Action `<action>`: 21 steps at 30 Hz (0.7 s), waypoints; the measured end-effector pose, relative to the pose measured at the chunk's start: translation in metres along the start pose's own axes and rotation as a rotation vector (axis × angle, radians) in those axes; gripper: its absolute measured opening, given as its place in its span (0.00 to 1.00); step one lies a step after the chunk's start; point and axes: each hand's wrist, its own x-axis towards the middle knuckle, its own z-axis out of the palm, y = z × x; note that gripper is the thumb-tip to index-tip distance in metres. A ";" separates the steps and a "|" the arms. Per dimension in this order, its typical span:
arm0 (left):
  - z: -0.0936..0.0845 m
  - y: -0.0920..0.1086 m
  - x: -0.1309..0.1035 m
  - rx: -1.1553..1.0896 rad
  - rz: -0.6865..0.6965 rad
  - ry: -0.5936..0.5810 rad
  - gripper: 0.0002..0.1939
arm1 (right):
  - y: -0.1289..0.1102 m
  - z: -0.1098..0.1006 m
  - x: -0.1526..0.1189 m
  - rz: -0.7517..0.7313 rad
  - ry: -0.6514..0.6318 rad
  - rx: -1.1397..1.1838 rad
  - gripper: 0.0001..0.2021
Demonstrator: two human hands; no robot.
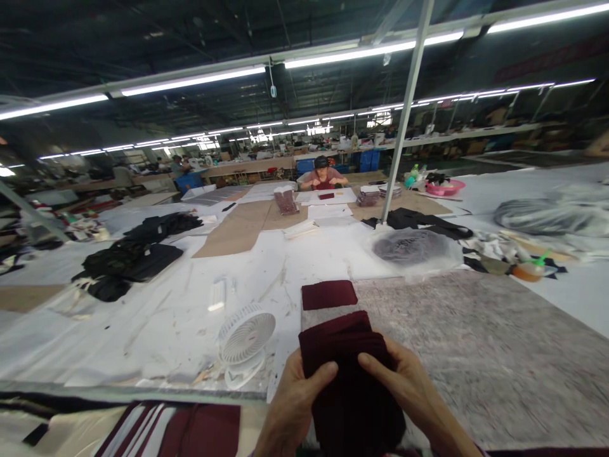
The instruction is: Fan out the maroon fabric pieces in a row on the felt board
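Observation:
A dark maroon piece of folded fabric point(340, 374) is held up between my two hands near the table's front edge. My left hand point(299, 393) grips its left side, thumb on the near face and fingers behind. On the other side, my right hand point(404, 381) pinches it the same way, its thumb pointing inward. The fabric's lower end hangs down toward me. Just beyond it, a flat folded maroon piece point(329, 295) lies on the grey mottled sheet point(476, 343), touched by neither hand.
A small white fan point(247, 339) stands left of my hands. A clear plastic bag point(413, 251) with dark contents lies by a metal post point(404, 114). Black garments point(137, 254) are heaped to the left. Across the table a person point(323, 174) handles maroon fabric. Maroon and white pieces point(190, 428) lie at lower left.

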 end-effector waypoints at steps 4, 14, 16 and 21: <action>0.002 0.002 0.000 -0.204 -0.013 0.075 0.18 | -0.004 0.000 0.001 -0.020 0.008 -0.056 0.15; -0.004 0.006 0.007 -0.488 -0.156 -0.091 0.22 | -0.006 0.000 0.004 -0.039 -0.014 -0.092 0.14; -0.004 0.007 0.007 -0.491 -0.157 -0.076 0.22 | -0.005 0.000 0.005 -0.045 -0.022 -0.103 0.14; -0.007 0.007 0.006 -0.434 -0.119 -0.047 0.21 | -0.003 0.003 0.006 -0.032 -0.020 -0.106 0.14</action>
